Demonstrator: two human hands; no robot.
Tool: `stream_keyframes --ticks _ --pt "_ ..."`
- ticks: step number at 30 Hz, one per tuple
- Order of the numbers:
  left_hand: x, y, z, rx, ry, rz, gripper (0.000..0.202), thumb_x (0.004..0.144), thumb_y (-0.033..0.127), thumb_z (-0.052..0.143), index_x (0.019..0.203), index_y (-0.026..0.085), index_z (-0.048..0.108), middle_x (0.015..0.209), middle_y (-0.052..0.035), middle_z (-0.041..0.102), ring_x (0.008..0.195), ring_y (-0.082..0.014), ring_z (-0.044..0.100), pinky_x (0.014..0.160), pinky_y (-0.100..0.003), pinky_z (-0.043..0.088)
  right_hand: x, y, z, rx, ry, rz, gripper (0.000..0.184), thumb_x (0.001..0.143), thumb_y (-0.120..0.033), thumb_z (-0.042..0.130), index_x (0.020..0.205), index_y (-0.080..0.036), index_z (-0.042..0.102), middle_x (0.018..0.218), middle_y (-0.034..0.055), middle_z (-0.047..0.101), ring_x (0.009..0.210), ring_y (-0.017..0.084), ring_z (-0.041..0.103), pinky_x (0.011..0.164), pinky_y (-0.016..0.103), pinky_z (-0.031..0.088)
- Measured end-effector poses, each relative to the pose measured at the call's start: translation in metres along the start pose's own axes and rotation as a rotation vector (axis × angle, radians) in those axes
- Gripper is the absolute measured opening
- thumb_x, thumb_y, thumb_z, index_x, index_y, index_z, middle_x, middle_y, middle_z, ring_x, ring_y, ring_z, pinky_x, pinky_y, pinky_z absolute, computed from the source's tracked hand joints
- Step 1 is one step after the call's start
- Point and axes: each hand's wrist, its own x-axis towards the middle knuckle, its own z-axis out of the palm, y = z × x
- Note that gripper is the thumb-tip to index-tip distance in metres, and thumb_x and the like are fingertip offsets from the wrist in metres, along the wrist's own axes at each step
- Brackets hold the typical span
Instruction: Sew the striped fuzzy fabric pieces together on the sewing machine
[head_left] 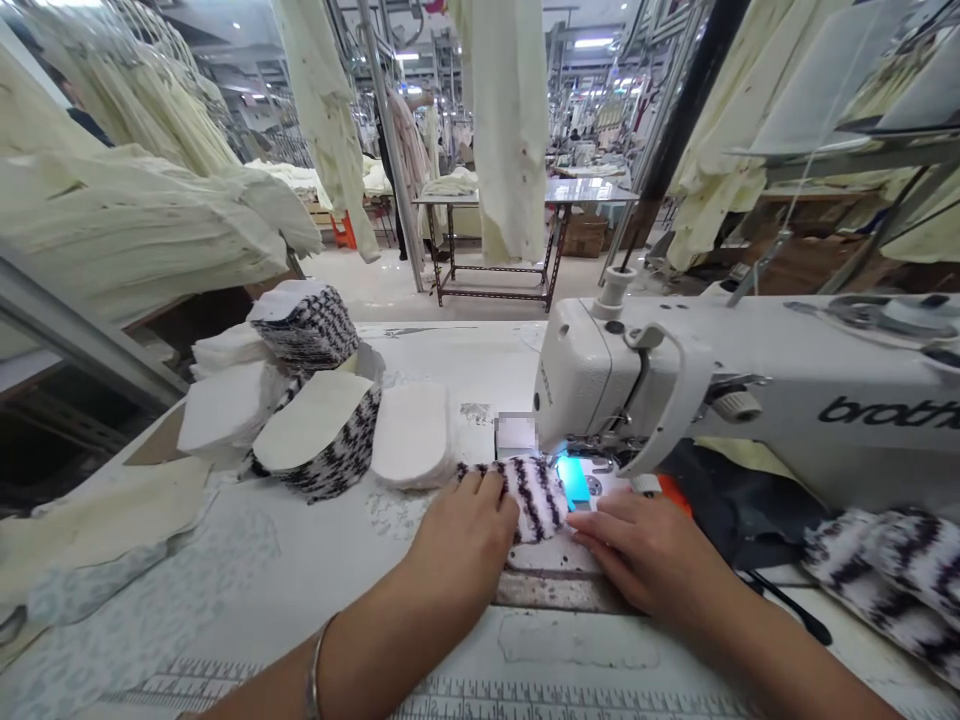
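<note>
1. Currently, the left hand (pixel 461 530) lies over a fuzzy black-and-white striped piece (pixel 534 500), its fingers close together and slightly bent on the cloth's left part; whether the thumb pinches it, I cannot tell.
2. The right hand (pixel 649 540) sits at the other side, thumb and forefinger almost together just beside the piece's right edge; whether they grip any cloth is unclear.
3. The striped piece lies flat on the tabletop (pixel 322 560), between the hands and at the left of the needle area of a white sewing machine (pixel 622 380), where a bright blue glow shows.
4. Left of the left hand stands a stack of white rounded pieces (pixel 411 435); next to it is a pale-topped stack with striped sides (pixel 315 425).
5. Farther left lies cream cloth (pixel 120 490).
6. Beyond the right hand rest dark cloth (pixel 750 495) and a striped bundle (pixel 896 570).
7. A printed ruler (pixel 570 697) runs along the near edge; a bracelet (pixel 313 670) circles the left wrist.
</note>
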Motion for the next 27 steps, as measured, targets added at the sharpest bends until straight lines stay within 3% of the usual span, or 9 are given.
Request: stream_keyframes --ticks 4,8,11,17,20,24,27 --pt "-0.008 -0.013 0.008 -0.050 0.015 -0.004 0.024 0.081 0.002 0.044 0.097 0.015 0.057 0.100 -0.0091 0.055 0.090 -0.0240 0.051 0.069 -0.033 0.045 0.005 -0.003 -0.003 -0.032 -0.063 -0.028 0.022 0.092 -0.022 0.040 0.093 -0.022 0.061 0.072 0.0011 0.059 0.068 0.016 0.053 0.071 0.029 0.032" --pt "-0.012 -0.021 0.019 -0.175 0.060 0.049 0.009 0.086 0.013 0.048 0.087 0.017 0.056 0.095 -0.0047 0.053 0.087 -0.0191 0.050 0.071 -0.029 0.044 0.010 -0.007 0.000 -0.061 -0.153 -0.036 0.025 0.092 -0.023 0.037 0.078 -0.020 0.058 0.063 0.0003 0.054 0.061 0.015 0.048 0.066 0.028 0.029" --pt "-0.011 -0.025 0.021 -0.222 0.072 0.081 0.011 0.088 0.014 0.047 0.082 0.016 0.055 0.091 -0.0028 0.053 0.083 -0.0163 0.049 0.070 -0.026 0.043 0.009 -0.008 0.004 -0.025 -0.156 -0.016 0.028 0.093 -0.022 0.036 0.074 -0.019 0.056 0.064 0.0006 0.054 0.064 0.015 0.048 0.069 0.029 0.028" --pt "-0.007 -0.033 -0.003 0.170 0.124 0.210 0.014 0.080 0.002 0.050 0.084 0.014 0.057 0.091 -0.0067 0.056 0.080 -0.0224 0.049 0.067 -0.033 0.042 0.006 -0.009 0.007 0.045 -0.115 0.002 0.023 0.092 -0.019 0.037 0.083 -0.019 0.058 0.064 0.0001 0.054 0.064 0.015 0.047 0.070 0.030 0.027" --pt "-0.003 -0.026 -0.010 0.206 0.189 0.228 0.010 0.079 0.004 0.053 0.081 0.013 0.058 0.088 -0.0078 0.057 0.078 -0.0232 0.050 0.065 -0.035 0.042 0.005 -0.009 0.007 0.066 -0.115 0.003 0.023 0.092 -0.018 0.037 0.081 -0.019 0.057 0.066 0.0004 0.055 0.065 0.015 0.046 0.070 0.030 0.027" --pt "0.013 -0.009 0.008 -0.016 0.356 0.354 0.013 0.083 0.010 0.049 0.092 0.015 0.057 0.090 -0.0070 0.056 0.080 -0.0210 0.049 0.069 -0.034 0.042 0.004 -0.009 0.010 0.066 -0.095 -0.012 0.025 0.092 -0.017 0.035 0.076 -0.018 0.055 0.064 0.0009 0.055 0.064 0.015 0.045 0.068 0.030 0.027" --pt "0.030 -0.005 0.029 -0.228 0.344 0.396 0.017 0.084 0.008 0.046 0.097 0.015 0.055 0.092 -0.0057 0.055 0.085 -0.0194 0.048 0.075 -0.032 0.043 0.003 -0.008 0.011 0.076 -0.082 -0.015 0.026 0.092 -0.016 0.035 0.074 -0.017 0.053 0.064 0.0010 0.055 0.064 0.015 0.044 0.067 0.030 0.027"
